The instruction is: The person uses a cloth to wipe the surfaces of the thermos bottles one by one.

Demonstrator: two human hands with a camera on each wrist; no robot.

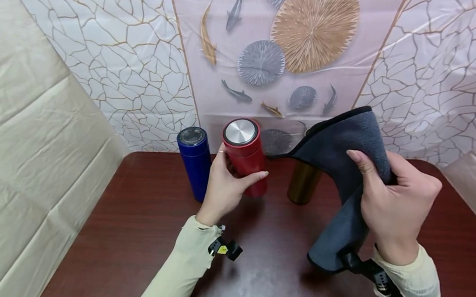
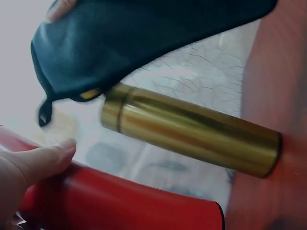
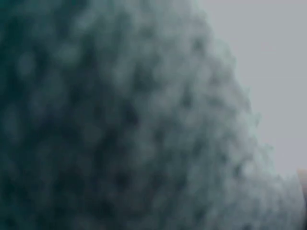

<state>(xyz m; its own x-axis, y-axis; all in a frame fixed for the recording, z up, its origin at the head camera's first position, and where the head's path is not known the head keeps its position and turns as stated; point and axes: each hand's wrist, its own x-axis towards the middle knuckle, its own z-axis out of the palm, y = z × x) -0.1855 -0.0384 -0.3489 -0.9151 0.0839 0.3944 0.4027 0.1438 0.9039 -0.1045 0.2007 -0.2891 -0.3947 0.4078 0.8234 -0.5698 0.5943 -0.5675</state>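
My left hand grips a red thermos bottle with a silver disc on its lid, thumb across the front. The bottle is upright, its base close over the table. In my right hand is a dark grey cloth with black edging, pinched between thumb and fingers and hanging in folds. Behind the cloth stands a gold thermos bottle, its top mostly hidden in the head view; the left wrist view shows its side. Blurred cloth fills most of the right wrist view.
A blue thermos bottle with a dark lid stands left of the red one. All are near the back edge of the reddish-brown table. A patterned sheet hangs behind it, and plain cream fabric covers the left side.
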